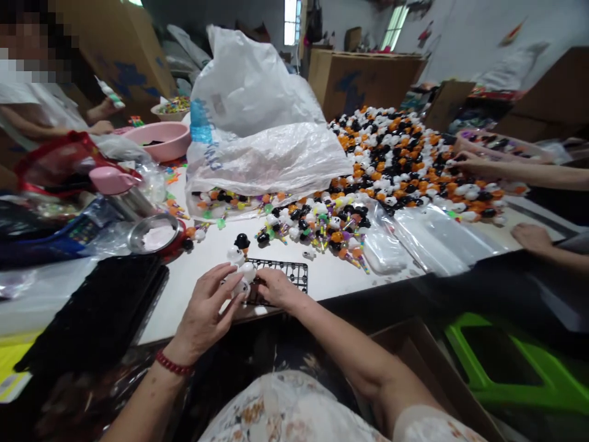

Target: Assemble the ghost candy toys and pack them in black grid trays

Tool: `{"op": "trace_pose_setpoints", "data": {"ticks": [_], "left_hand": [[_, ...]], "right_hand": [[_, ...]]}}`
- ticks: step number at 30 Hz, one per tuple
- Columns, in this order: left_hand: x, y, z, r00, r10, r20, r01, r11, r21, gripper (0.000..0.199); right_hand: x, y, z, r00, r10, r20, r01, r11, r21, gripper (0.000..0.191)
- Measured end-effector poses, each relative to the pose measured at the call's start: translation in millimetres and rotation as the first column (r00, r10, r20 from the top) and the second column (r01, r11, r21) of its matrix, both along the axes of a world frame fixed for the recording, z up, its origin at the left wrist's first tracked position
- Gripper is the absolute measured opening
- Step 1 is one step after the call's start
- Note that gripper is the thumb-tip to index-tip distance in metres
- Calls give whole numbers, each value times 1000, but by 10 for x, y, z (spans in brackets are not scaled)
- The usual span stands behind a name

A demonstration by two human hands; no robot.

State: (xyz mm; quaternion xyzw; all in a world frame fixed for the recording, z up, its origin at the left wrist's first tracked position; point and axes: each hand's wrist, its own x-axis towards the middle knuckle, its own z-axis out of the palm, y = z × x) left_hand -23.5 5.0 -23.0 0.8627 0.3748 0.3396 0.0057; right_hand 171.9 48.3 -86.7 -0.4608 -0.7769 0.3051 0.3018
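Observation:
My left hand, with a red bead bracelet at the wrist, is closed around small white plastic heads with black face marks. They sit over the left part of a black plastic grid tray at the table's near edge. My right hand rests over the tray with its fingers curled in beside the white heads. What its fingertips hold, if anything, is hidden. Just beyond the left hand stands a small figure with a black top.
A big heap of orange, black and white pieces lies back right, beside a white plastic bag. Several black trays are stacked at left, near a metal dish. Co-workers' arms reach in at right and left.

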Motion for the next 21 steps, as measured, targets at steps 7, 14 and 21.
{"op": "trace_pose_setpoints", "data": {"ticks": [7,14,21], "left_hand": [[80,37,88,992,2,-126,1,1000,19,60],[151,134,25,978,56,-199,-39,996,86,55],[112,127,21,976,47,-211,-28,996,90,54]], "right_hand": [[1455,-215,51,704,-650,286,589,760,275,20],[1922,-264,-128,499,-668,553,563,734,379,16],[2094,-401,-39,364,-759,539,731,592,339,25]]}}
